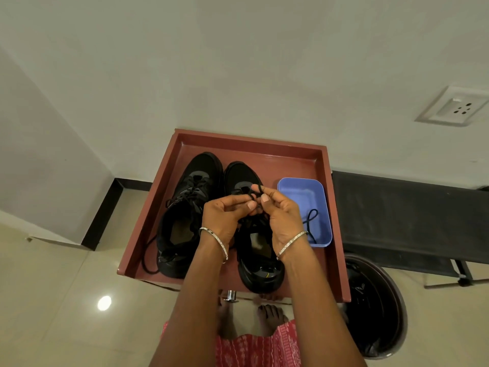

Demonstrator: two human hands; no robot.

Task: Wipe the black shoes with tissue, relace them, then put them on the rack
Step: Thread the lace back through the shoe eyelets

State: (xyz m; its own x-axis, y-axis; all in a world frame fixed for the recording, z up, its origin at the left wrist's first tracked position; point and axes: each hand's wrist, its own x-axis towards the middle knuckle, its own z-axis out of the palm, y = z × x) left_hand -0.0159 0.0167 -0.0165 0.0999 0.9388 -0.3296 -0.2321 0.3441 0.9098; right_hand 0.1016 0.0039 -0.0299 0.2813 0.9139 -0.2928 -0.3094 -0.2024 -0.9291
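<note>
Bare feet [270, 319] are standing on a glossy beige floor [53, 300], with a dark bin [375, 313] sitting to their right. A red-brown tray [248, 139] is carrying two black shoes. One shoe [182, 229] is lying by the left edge. The second shoe [260, 271] is sitting mid-tray, its heel at the near edge. Over it, the left hand [225, 215] and right hand [280, 215] are both pinching its lace [255, 190], which is looping round the right fingers. A blue tub [299, 189] is resting by the right edge. Beyond, a pale wall [238, 62] is bearing a socket [455, 107].
</note>
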